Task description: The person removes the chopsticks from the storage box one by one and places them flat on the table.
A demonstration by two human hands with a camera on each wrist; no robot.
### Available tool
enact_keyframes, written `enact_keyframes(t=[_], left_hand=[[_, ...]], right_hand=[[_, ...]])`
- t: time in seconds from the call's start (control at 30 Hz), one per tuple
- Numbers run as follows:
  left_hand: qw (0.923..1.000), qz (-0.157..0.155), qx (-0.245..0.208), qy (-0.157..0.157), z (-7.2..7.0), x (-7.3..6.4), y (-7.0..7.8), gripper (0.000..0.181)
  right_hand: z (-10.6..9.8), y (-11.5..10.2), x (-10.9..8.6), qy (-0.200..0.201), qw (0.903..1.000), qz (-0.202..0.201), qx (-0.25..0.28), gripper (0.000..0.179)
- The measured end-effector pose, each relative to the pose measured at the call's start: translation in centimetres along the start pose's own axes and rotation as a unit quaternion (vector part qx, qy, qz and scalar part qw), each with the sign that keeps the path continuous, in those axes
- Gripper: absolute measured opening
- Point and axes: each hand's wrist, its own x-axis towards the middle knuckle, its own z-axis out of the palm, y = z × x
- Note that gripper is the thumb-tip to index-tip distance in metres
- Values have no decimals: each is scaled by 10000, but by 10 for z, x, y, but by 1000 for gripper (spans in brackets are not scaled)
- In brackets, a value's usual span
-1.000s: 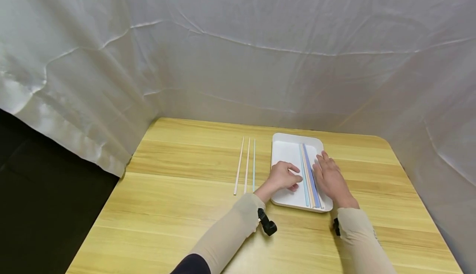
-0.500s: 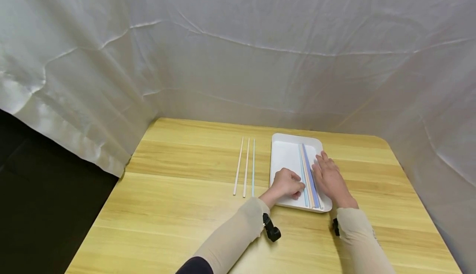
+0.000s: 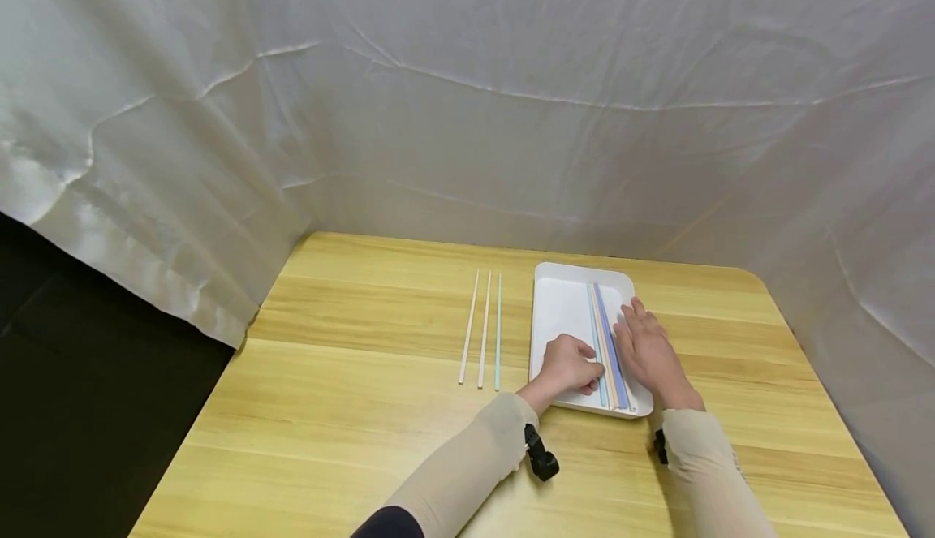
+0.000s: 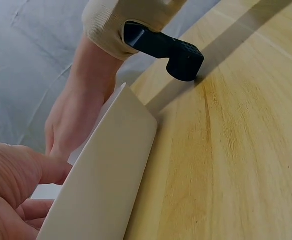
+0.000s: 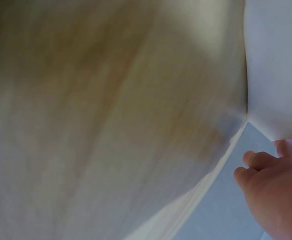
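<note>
Several pastel chopsticks lie lengthwise in a white tray (image 3: 562, 303), among them a light blue chopstick (image 3: 592, 319) on the left and a violet-blue chopstick (image 3: 605, 327) on the right. My left hand (image 3: 568, 363) reaches over the tray's near left side, fingers bent, thumb and fingertips right at the light blue chopstick. I cannot tell whether they pinch it. The left wrist view shows that hand (image 4: 11, 187) partly behind the tray wall (image 4: 101, 165). With fingers extended, my right hand (image 3: 650, 353) rests along the tray's right rim, beside the chopsticks.
To the tray's left, two pale chopsticks (image 3: 469, 327) and another light blue chopstick (image 3: 499, 331) lie apart on the wooden table (image 3: 351, 408). A pale curtain (image 3: 467, 132) hangs behind the table and at its sides.
My left hand has moved nearer and slightly right along the light blue chopstick, its fingers drawing closer together. The right hand and the chopsticks have stayed put.
</note>
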Motion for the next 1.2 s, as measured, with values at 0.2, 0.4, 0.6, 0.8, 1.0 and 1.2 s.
enact_keyframes(t=[0.2, 0.4, 0.6, 0.8, 1.0, 1.2], left_hand=[[9999, -18, 86, 132, 1, 1, 0, 28], [9990, 16, 306, 314, 5, 2, -1, 31], [9956, 243, 768, 471, 7, 2, -3, 32], [9906, 386, 1190, 556, 4, 0, -4, 34], [9818, 589, 1690, 639, 3, -1, -6, 30], [9686, 791, 2188, 876, -1, -2, -4, 29]], right_hand=[[1, 0, 1, 10, 10000, -7, 5, 63], [0, 0, 1, -96, 9999, 86, 26, 63], [0, 0, 0, -81, 9999, 68, 11, 63], [0, 0, 0, -29, 10000, 38, 19, 63], [1, 1, 0, -78, 9999, 92, 38, 64], [0, 0, 0, -35, 10000, 57, 14, 63]])
